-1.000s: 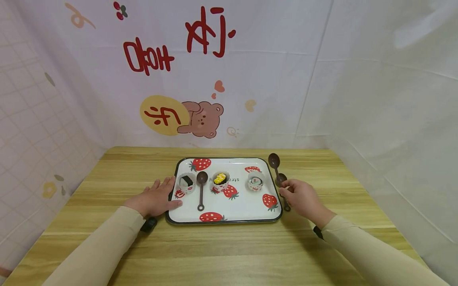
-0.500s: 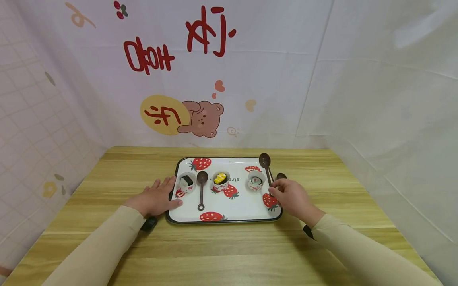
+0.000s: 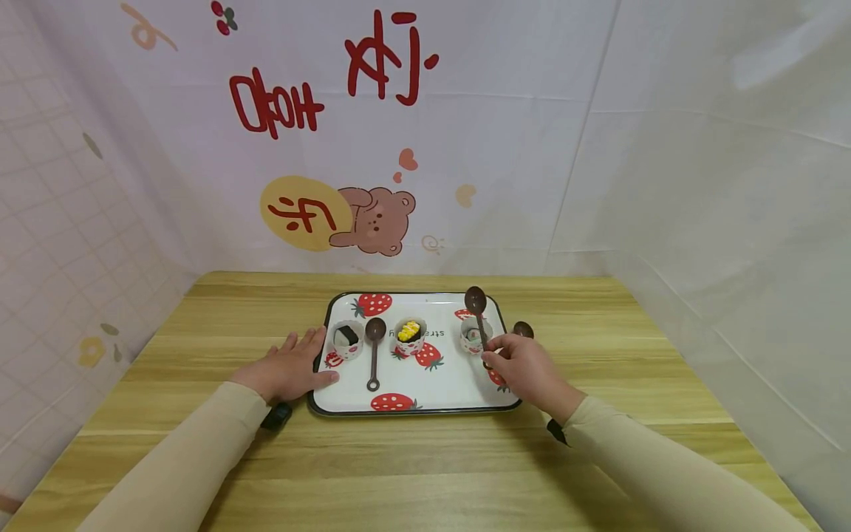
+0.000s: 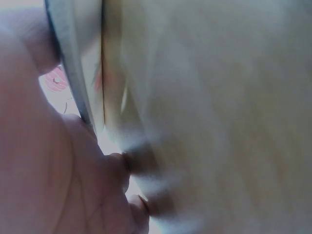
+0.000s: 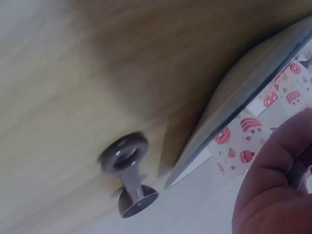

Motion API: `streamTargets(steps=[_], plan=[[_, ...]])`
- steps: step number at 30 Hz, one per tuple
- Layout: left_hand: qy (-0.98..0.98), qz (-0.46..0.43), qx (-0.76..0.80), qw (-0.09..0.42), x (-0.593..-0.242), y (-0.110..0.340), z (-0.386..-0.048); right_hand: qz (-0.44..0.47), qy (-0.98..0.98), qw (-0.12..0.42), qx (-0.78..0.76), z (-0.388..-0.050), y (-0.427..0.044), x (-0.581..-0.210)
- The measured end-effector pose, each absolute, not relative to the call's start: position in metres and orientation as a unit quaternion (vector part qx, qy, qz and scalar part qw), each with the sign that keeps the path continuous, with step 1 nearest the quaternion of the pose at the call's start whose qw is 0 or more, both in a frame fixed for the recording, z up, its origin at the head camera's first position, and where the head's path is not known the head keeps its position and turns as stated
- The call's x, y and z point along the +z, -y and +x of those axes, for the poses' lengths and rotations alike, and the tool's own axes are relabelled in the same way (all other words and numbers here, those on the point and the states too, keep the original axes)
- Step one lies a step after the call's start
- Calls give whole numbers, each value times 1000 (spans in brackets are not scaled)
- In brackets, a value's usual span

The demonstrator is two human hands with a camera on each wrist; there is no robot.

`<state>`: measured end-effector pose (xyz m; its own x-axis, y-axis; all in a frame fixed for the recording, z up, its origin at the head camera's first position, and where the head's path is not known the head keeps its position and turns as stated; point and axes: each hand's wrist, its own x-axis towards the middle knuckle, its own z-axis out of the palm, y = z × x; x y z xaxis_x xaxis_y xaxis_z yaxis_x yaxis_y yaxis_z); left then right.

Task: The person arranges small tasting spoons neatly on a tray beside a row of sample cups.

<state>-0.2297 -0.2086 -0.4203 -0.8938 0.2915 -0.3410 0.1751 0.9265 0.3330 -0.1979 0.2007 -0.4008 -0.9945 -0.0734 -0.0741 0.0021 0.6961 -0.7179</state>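
Observation:
My right hand (image 3: 532, 373) pinches the handle of a dark brown spoon (image 3: 475, 299), bowl end pointing away from me. The spoon is over the right part of the white strawberry tray (image 3: 432, 391), partly in front of a paper cup (image 3: 467, 341) with a sushi-like piece inside. My left hand (image 3: 282, 369) rests at the tray's left rim, fingers extended and thumb over the edge. A second brown spoon (image 3: 374, 355) lies on the tray between a cup with a rice-ball piece (image 3: 346, 337) and a cup with a yellow-topped piece (image 3: 409, 332).
Right of the tray a third brown spoon (image 5: 129, 156) lies on the wooden table (image 3: 425, 473); my right hand hides much of it in the head view. A printed cloth (image 3: 499, 148) hangs behind the table and along its sides.
My right hand has carried its spoon leftward, from beside the tray's right rim to over the tray near the right cup. The left hand stays where it was.

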Motion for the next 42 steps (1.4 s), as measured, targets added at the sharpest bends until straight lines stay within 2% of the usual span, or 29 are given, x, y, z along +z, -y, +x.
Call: streamTargets(steps=[10, 21, 42], plan=[[-962, 123, 146, 195, -420, 209, -229, -11, -906, 78, -416, -196, -184, -404], [-962, 126, 145, 193, -421, 209, -230, -24, -903, 80, -422, -198, -169, -407], [-961, 122, 147, 199, -419, 208, -229, -39, -917, 126, -376, -201, -150, -410]])
